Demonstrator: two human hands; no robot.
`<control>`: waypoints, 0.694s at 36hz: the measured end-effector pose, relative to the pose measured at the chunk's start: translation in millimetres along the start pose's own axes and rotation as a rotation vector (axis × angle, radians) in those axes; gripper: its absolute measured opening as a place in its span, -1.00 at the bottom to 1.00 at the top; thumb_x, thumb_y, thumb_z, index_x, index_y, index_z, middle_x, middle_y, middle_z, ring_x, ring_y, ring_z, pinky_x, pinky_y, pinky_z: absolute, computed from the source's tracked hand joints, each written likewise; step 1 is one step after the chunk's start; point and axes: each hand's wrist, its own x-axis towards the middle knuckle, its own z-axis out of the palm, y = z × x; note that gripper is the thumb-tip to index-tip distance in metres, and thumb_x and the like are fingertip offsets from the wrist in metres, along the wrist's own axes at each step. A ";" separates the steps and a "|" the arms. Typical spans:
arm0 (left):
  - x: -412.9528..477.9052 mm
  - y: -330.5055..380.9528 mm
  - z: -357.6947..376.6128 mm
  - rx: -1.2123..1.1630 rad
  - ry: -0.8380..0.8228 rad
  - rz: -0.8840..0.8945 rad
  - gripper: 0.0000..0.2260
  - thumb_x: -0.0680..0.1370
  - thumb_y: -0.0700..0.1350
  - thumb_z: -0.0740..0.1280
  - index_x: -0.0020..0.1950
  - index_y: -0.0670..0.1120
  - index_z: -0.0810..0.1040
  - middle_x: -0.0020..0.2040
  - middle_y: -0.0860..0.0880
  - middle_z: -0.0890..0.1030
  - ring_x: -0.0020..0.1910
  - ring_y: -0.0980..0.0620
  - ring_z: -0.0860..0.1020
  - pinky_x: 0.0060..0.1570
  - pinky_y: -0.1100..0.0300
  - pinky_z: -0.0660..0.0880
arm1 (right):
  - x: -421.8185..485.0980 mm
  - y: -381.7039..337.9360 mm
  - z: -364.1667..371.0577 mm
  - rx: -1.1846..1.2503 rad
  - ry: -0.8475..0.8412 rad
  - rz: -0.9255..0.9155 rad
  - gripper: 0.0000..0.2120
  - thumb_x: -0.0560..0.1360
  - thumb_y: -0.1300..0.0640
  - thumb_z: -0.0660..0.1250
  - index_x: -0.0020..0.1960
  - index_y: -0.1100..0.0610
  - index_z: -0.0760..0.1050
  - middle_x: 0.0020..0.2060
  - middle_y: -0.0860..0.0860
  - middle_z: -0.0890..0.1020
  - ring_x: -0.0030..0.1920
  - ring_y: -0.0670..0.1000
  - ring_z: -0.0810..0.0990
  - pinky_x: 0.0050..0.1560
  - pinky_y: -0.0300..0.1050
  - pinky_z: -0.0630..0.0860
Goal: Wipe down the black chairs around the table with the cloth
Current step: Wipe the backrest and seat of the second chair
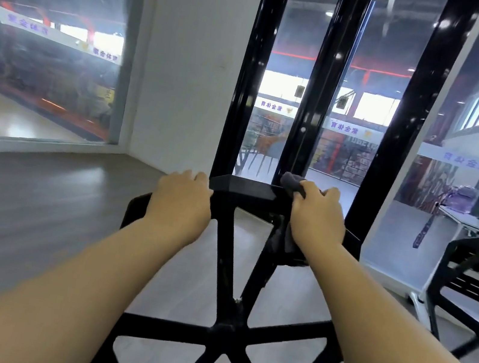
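Note:
A black chair with an open lattice of struts fills the lower middle of the view, its top edge towards the glass door. My left hand grips the chair's top edge on the left. My right hand grips the top edge on the right, with a dark grey cloth bunched under its fingers; part of the cloth hangs down below the palm. A second black chair stands at the right, beside a white table.
A black-framed glass door stands straight ahead, close behind the chair. A white wall and a large window lie to the left. Grey wood floor stretches out on the left. Dark items sit on the white table.

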 end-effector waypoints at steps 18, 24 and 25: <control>-5.1 -2.6 30.1 -0.021 0.275 0.056 -0.90 0.58 -0.20 0.25 -0.12 -0.20 0.44 -0.24 -0.13 0.42 -0.26 -0.03 0.18 -0.25 0.19 -0.11 | -9.6 -5.3 11.3 0.090 0.001 -0.114 -0.77 0.62 0.01 0.10 0.19 0.04 0.42 0.07 0.07 0.28 -0.16 0.15 0.42 -0.23 -0.04 0.37; -4.7 -1.8 37.3 -0.009 0.342 0.056 -0.89 0.48 -0.27 0.38 -0.18 -0.25 0.46 -0.31 -0.18 0.43 -0.33 -0.06 0.21 -0.23 0.13 0.01 | -12.3 75.0 -3.0 0.123 0.091 0.361 -0.71 0.64 0.01 0.06 0.25 0.11 0.40 0.12 0.07 0.28 -0.29 0.05 0.36 -0.28 -0.13 0.25; -4.8 -1.5 38.4 -0.013 0.341 0.052 -0.89 0.48 -0.27 0.37 -0.17 -0.26 0.46 -0.31 -0.19 0.43 -0.33 -0.07 0.23 -0.23 0.14 0.00 | -12.6 78.3 -3.6 0.110 0.088 0.401 -0.70 0.64 0.03 0.05 0.27 0.11 0.39 0.16 0.10 0.28 -0.25 0.10 0.37 -0.23 -0.12 0.26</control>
